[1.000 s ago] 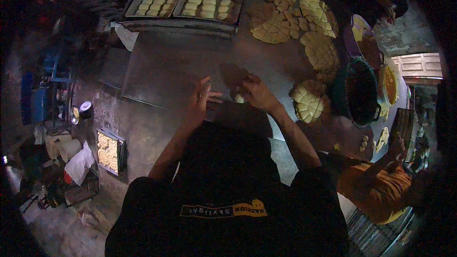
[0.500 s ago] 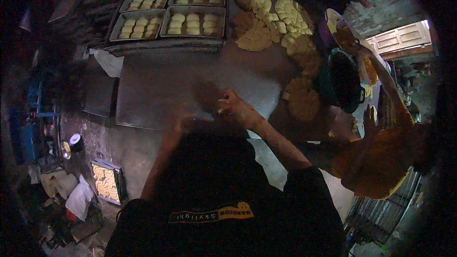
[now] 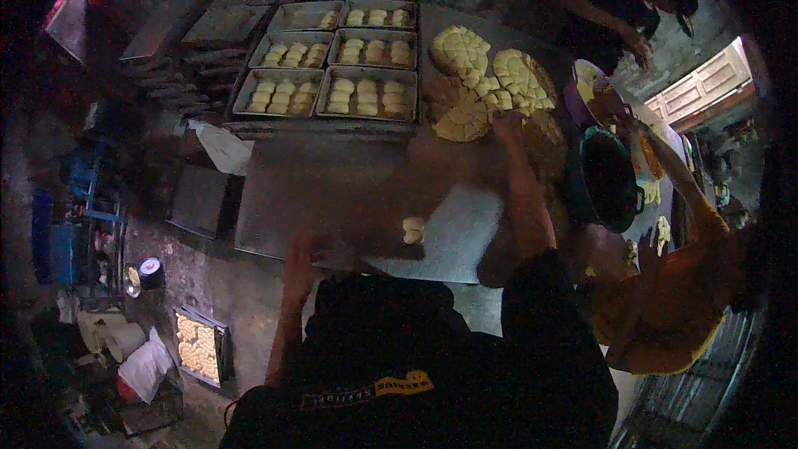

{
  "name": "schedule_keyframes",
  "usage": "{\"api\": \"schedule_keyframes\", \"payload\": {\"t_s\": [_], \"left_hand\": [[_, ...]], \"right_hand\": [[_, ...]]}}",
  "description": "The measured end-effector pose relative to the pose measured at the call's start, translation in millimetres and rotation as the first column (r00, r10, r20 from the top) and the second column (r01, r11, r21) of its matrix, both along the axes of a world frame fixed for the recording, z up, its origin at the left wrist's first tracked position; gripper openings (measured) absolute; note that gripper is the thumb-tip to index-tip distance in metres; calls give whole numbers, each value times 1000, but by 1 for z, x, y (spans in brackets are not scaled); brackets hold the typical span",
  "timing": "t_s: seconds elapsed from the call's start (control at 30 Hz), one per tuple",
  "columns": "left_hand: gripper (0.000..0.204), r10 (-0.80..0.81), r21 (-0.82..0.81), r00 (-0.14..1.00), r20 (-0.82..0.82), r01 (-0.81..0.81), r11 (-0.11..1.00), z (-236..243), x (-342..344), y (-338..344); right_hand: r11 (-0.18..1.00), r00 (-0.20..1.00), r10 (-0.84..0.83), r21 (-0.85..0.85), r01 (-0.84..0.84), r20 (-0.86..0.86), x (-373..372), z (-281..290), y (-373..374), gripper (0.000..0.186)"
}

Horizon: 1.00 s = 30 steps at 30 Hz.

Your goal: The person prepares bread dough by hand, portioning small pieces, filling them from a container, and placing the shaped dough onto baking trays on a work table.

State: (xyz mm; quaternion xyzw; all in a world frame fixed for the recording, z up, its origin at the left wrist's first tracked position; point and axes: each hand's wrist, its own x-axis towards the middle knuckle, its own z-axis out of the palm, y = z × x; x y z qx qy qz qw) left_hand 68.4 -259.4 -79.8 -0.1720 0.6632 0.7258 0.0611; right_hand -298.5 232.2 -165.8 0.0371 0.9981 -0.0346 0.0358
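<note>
Over the near left part of the metal worktable (image 3: pixel 291 166) is my left hand (image 3: pixel 309 245), dim and smeared by motion. My right arm stretches forward, and my right hand (image 3: pixel 509 126) is at the near edge of the cut dough rounds; its fingers do not show clearly. Beside it lies a round of dough cut into pieces (image 3: pixel 463 120), with a paler cut round (image 3: pixel 522 79) behind. A small shaped piece of dough (image 3: pixel 412 230) rests alone near the table's front edge, between my two arms.
Baking tins (image 3: pixel 370 98) with rows of dough pieces stand at the back left. To the right are a dark green tub (image 3: pixel 611 175) and a purple basin (image 3: pixel 586 83). A co-worker in orange (image 3: pixel 665 308) works at the right; another person (image 3: pixel 607 17) is at the far right.
My right hand has gone forward and right from the table's middle to the cut dough. A small dough piece now shows on the table near the front edge. The view has shifted.
</note>
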Motion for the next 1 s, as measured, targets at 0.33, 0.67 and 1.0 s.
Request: {"api": "schedule_keyframes", "payload": {"t_s": [0.33,0.67,1.0], "left_hand": [[47,11,-1,996,89,-11,1000,24,4,76],[31,-352,434,931,95,280,856,19,-40,213],[36,-385,132,831,-402,468,874,78,-62,362]], "right_hand": [[803,831,-293,-594,-55,-474,55,-3,-30,45],[473,975,-162,-879,-61,-154,303,94,-34,42],[561,910,-241,-813,-152,-337,340,185,24,42]]}}
